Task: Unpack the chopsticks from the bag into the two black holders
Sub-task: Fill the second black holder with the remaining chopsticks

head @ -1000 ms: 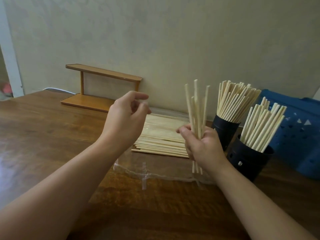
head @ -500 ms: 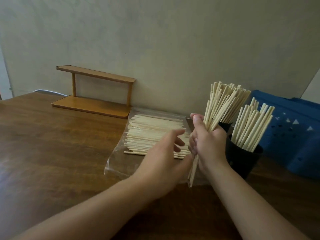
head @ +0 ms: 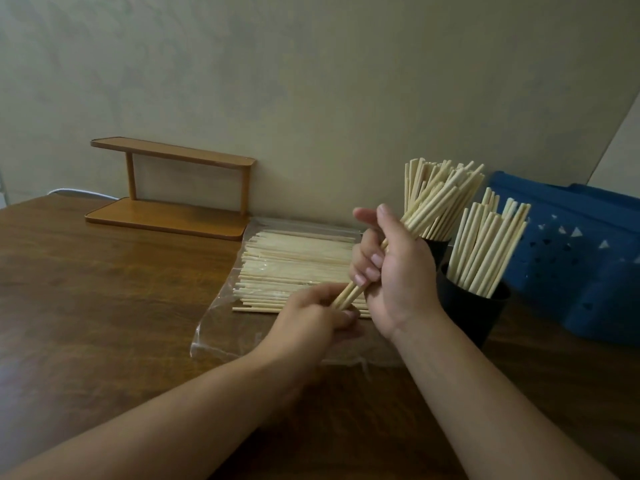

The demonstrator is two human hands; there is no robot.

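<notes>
My right hand point(head: 398, 271) grips a small bundle of pale wooden chopsticks point(head: 349, 294), tilted so its upper ends lean toward the far black holder point(head: 437, 247). My left hand point(head: 311, 317) curls its fingers round the bundle's lower ends. The far holder is packed with upright chopsticks. The near black holder point(head: 474, 317) stands right of my right wrist, also full of chopsticks point(head: 485, 247). A clear plastic bag point(head: 221, 334) lies flat on the table behind my hands, with a pile of loose chopsticks point(head: 294, 261) in it.
A blue perforated plastic basket point(head: 588, 271) stands at the right, just behind the holders. A small two-tier wooden shelf point(head: 166, 216) sits against the wall at the back left. The brown wooden table point(head: 104, 306) runs to the wall.
My left hand came down from mid-air and across to the bundle's lower ends. My right hand tilted the bundle from upright toward the far holder.
</notes>
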